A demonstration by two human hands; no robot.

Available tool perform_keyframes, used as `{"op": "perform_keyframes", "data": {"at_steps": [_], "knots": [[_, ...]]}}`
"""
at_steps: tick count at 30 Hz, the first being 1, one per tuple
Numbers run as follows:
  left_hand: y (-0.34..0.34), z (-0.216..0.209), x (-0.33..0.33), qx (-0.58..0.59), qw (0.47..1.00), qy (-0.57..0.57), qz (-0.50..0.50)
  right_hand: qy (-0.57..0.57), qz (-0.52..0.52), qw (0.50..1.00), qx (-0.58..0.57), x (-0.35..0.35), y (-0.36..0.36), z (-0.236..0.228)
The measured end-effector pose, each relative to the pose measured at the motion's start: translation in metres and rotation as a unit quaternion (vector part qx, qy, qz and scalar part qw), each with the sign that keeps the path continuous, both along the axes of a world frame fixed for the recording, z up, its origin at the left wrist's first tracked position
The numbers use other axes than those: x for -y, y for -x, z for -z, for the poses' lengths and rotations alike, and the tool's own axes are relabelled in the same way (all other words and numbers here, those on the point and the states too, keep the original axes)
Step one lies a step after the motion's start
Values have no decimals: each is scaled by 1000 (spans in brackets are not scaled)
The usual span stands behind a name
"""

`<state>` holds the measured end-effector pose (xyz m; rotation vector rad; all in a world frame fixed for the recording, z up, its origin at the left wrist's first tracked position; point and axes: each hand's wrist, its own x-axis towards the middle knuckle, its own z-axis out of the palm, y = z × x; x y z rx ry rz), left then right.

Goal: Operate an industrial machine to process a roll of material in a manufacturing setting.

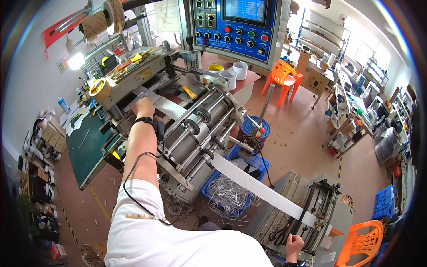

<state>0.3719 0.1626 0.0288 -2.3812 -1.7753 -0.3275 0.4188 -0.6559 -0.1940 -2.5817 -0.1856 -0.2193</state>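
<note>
My left hand (143,107) reaches far into a metal strip-feeding machine (195,133), with a dark band on its wrist. Its fingers are curled down beside a white strip (168,107); what they hold is hidden. The strip runs toward the rollers (202,116), and a long white band with a toothed edge (258,188) comes out below them. That band slopes down to a low feeding unit (321,200) at the right. Beside the unit, my right hand (294,244) is closed in a loose fist, close to black-handled scissors (280,234). I cannot make out anything inside it.
A blue control panel (235,31) hangs over the machine. Under the band stands a blue crate (229,193) of thin scrap strips. A yellow cutter (190,92) lies on the machine bed. Orange chairs (283,76) stand behind and at the lower right. A black cable (133,171) crosses my left arm.
</note>
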Motion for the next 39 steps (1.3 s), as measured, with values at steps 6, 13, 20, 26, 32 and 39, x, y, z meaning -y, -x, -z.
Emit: {"op": "perform_keyframes", "data": {"at_steps": [6,13,20,26,32,39], "knots": [[-5,-12,13,12,999,41,11,-3,-8,1000,16,8,0,8],[-3,-12,3,27,998,62,18,4,-15,1000,17,9,-2,12],[-8,-15,10,50,995,77,24,20,-19,999,22,3,0,4],[-8,-18,10,101,990,85,43,0,-13,1000,17,-1,2,-2],[-9,-13,3,120,988,78,60,3,-25,999,28,0,1,1],[-9,-6,0,145,982,91,74,50,-58,997,-2,-9,10,-32]]}}
